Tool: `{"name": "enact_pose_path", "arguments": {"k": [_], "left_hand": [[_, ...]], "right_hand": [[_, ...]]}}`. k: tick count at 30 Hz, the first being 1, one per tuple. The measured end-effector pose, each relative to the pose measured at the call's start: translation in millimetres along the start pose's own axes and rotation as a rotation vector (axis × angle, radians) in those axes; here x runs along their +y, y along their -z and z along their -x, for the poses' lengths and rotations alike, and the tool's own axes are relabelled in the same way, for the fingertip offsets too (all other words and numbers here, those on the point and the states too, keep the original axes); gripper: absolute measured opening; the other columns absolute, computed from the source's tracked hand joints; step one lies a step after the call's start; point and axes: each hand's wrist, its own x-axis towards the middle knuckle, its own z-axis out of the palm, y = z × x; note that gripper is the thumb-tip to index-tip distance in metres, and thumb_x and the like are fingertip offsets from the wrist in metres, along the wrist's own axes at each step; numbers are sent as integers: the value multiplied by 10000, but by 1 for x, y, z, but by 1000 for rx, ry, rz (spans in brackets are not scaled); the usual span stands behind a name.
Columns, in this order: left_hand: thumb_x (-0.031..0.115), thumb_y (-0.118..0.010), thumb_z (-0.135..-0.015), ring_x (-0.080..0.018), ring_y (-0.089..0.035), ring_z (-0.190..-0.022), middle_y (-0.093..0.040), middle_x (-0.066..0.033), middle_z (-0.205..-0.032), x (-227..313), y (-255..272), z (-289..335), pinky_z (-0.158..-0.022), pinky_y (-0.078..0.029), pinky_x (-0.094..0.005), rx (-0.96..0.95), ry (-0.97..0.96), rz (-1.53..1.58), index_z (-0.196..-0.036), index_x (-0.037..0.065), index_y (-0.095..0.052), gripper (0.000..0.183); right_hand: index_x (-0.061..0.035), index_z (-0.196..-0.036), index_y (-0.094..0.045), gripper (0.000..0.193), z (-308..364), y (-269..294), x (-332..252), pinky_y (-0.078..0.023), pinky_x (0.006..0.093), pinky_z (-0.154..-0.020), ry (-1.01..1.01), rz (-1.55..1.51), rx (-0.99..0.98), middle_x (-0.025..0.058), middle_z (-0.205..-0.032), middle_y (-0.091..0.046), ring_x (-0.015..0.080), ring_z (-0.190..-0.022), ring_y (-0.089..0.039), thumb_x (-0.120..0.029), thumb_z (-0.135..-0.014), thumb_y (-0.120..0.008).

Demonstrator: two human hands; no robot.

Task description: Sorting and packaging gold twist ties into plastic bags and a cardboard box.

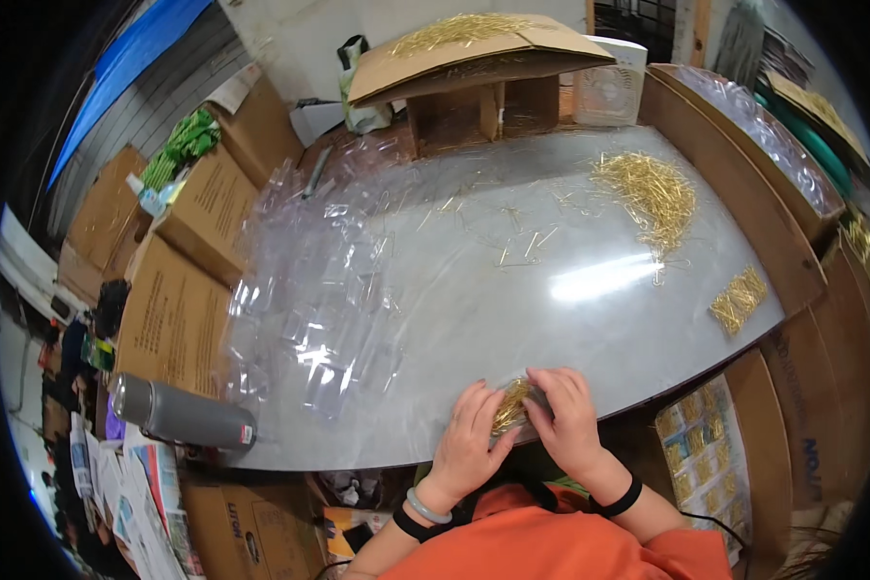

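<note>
At the table's front edge, my left hand (464, 445) and my right hand (570, 420) close from both sides around a small clear pack of gold wire hooks (511, 407). Its outer parts are hidden by my fingers, so I cannot tell whether it is a box or a bag. A large loose heap of gold wire hooks (652, 193) lies at the far right of the grey tabletop (474, 338). Nearer the right edge sits a small neat block of the same hooks (739, 300). A few single hooks (527, 246) are scattered mid-table.
Clear plastic packs (329, 319) spread over the table's left side, beside a grey bottle (188, 411) lying down. A cardboard stand (474, 58) with hooks on top is at the back. An open carton (710, 454) of filled packs stands below, right. Cartons (179, 309) line the left.
</note>
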Motion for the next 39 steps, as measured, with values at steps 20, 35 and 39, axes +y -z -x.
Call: {"name": "enact_pose_path", "arguments": {"k": [20, 35, 39], "left_hand": [[186, -714, -923, -478, -445, -1368, -458, -290, -1468, -4, -4, 3, -1160, -321, -570, -51, -11, 23, -1526, -47, -251, 795], [191, -750, -887, -486, -457, -1342, -456, -295, -1465, -6, -2, 5, -1148, -338, -551, -72, -28, 30, -1572, -47, -101, 974], [136, -791, -802, -487, -377, -1417, -286, -288, -1583, -7, 2, 8, -1172, -324, -531, -77, 45, 278, -1591, 18, 55, 1163]], "right_hand": [[20, -1474, -440, 634, 28, 10, -12, -244, 611, -1178, -23, 55, -109, 201, -1412, -565, 412, -1393, -456, -203, -930, -678], [-24, -1297, -564, 519, 1, -1, -13, -303, 615, -1113, -43, 73, -97, 168, -1278, -570, 367, -1228, -508, -240, -856, -734], [-32, -1312, -556, 621, 1, -6, -13, -265, 629, -1124, -37, 128, -61, 178, -1347, -518, 380, -1284, -454, -321, -808, -776]]}}
